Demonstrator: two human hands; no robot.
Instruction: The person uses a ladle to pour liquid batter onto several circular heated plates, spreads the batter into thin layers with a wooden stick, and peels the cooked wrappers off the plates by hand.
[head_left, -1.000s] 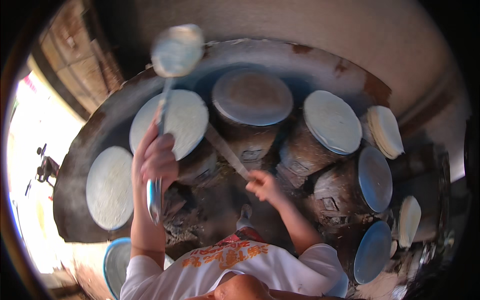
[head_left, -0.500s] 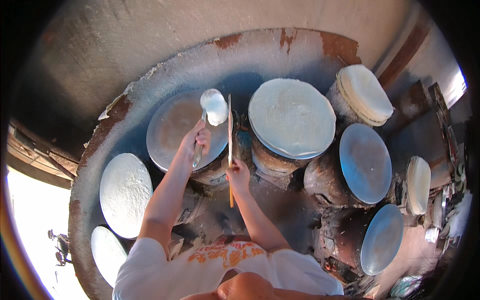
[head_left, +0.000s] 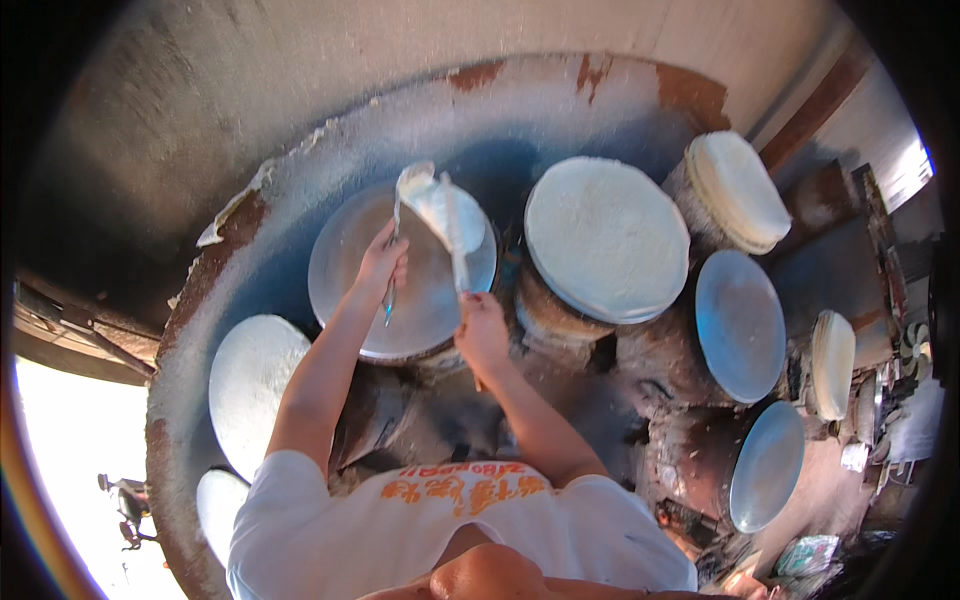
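Note:
My left hand [head_left: 382, 264] is closed round the handle of a metal ladle [head_left: 413, 178], its bowl tilted over the far part of a round flat griddle [head_left: 350, 275]. White batter [head_left: 470, 218] lies in a patch at the griddle's far right. In my right hand [head_left: 482, 328] is a flat wooden spreader [head_left: 452, 215], gripped near its lower end. Its blade reaches across the batter, close beside the ladle; whether the two touch I cannot tell.
To the right stands a griddle covered by a pale pancake [head_left: 607, 238], with a stack of pancakes [head_left: 738, 188] beyond. Two bare griddles [head_left: 740, 325] and a second stack [head_left: 833, 365] follow nearer. A white-coated griddle [head_left: 255, 395] is left of my arm. A rusty curved rim [head_left: 225, 225] surrounds them.
The ladle has tipped, and batter has come out onto the griddle. The spreader has tilted leftward over the batter. My view has shifted slightly.

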